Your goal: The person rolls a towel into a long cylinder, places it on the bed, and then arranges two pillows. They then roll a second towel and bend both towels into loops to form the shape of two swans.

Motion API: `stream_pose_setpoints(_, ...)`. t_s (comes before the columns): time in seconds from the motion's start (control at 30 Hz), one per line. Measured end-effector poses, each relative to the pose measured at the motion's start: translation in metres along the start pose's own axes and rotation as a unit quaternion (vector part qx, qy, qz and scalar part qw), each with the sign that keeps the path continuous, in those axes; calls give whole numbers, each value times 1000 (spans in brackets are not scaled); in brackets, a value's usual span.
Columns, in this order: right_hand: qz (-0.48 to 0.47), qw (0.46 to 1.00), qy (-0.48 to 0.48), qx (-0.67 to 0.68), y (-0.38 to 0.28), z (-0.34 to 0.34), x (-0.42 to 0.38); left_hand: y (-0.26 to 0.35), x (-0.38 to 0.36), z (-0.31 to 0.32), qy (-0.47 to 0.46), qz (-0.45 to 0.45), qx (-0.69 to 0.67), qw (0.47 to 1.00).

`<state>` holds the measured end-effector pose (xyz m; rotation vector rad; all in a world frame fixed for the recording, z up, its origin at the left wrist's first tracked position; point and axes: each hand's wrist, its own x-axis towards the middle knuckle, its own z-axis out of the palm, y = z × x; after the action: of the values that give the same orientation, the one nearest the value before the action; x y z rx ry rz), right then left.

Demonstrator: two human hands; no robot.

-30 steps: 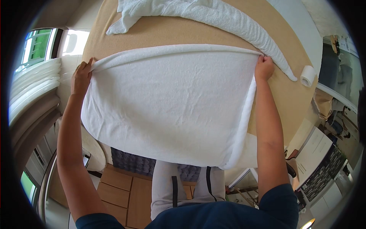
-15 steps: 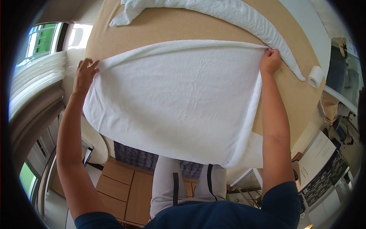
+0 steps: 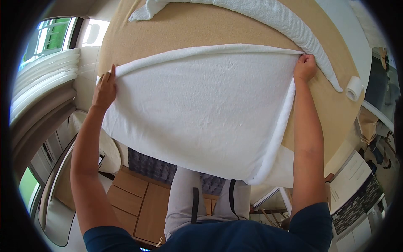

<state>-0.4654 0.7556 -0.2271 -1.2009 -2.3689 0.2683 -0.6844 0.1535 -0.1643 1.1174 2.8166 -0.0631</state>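
Observation:
A large white towel (image 3: 201, 105) lies spread over a tan-covered surface, its far edge folded into a narrow roll and its near edge hanging toward my legs. At the towel's far left corner, my left hand (image 3: 105, 89) grips the edge, index finger pointing up along it; the thumb is largely hidden. My right hand (image 3: 305, 68) is closed in a pinch on the far right corner. Beyond it, a second white towel (image 3: 268, 17), rolled into a long tapering curve, passes close to my right fingers.
The tan cover (image 3: 180, 29) extends around both towels. A small white roll (image 3: 354, 88) stands near the right edge. Wooden drawers (image 3: 130, 189) and a dark textured mat (image 3: 151, 161) are below the near edge. Bunched curtains (image 3: 46, 88) hang beside a window at left.
My left hand has settled closer onto the towel's left corner, its fingers less spread. My right hand keeps its pinch. The whole view has shifted slightly.

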Motion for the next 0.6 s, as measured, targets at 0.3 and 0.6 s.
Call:
stream_pose_setpoints(0.3, -15, 999, 31, 10, 2, 5, 0, -15, 12, -13, -24, 40, 45, 998)
stream_pose_setpoints(0.6, -10, 999, 20, 26, 2, 3, -1, -4, -51, 4, -104, 41, -15, 994)
